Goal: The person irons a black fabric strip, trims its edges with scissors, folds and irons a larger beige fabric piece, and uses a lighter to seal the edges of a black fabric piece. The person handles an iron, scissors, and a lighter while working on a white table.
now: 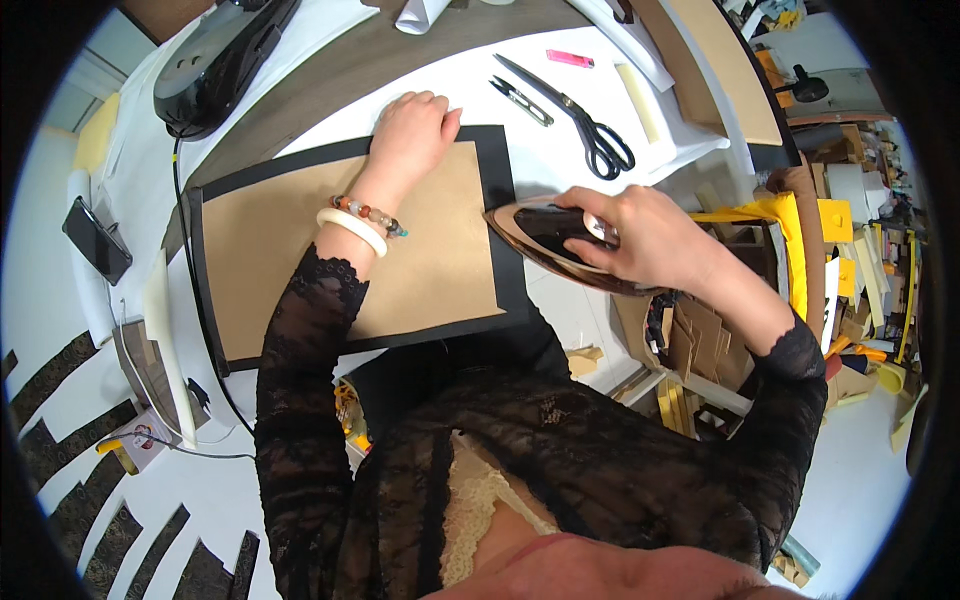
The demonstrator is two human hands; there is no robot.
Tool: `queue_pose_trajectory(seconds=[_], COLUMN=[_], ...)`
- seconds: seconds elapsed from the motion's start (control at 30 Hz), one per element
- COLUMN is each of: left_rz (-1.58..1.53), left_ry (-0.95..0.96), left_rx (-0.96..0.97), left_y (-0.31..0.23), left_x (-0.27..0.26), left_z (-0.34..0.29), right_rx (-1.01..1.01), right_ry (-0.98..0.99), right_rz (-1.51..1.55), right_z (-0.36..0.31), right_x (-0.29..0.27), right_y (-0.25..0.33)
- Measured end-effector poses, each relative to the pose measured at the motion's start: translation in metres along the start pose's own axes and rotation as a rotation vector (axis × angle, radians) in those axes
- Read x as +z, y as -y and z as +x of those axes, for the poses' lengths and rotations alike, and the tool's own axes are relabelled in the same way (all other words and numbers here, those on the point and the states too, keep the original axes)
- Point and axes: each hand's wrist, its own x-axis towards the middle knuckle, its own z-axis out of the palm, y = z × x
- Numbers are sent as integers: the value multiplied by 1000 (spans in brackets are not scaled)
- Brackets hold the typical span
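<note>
In front of me lies a tan board (270, 235) on a larger sheet of black fabric (497, 165), which shows as a dark border around it. My left arm crosses over the board. My left hand (413, 140) is at the far edge of the black border, fingers curled closed; whatever is under them is hidden. On that wrist are a bead bracelet and a pale bangle. My right hand (640, 235) grips the handle of a clothes iron (545, 232). The iron's pointed tip reaches the right side of the black border.
Black scissors (590, 125), thread snips (522, 102) and a pink lighter (570, 58) lie beyond the board. A black machine (215, 70) stands far left, its cable running beside the board. A phone (97, 240) is at left. Cardboard pieces (705, 335) fill the lower right.
</note>
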Motion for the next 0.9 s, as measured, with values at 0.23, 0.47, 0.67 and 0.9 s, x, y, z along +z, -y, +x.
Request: queue_pose_trajectory(seconds=[0.23,0.47,0.67,0.9], left_rz=[4,112,138,172], left_ry=[18,123,195,182], left_rx=[-47,-89,-199,-70], left_y=[-7,-14,-33,-91], left_x=[-3,-10,-20,-80], left_z=[-1,9,11,7], right_rx=[-63,266,59,-171], right_ry=[-55,-615,-906,-871], right_rz=[59,779,1411,1749], right_z=[5,-51,-67,-60], right_x=[-5,3,32,54], right_y=[-2,-53,-76,-111])
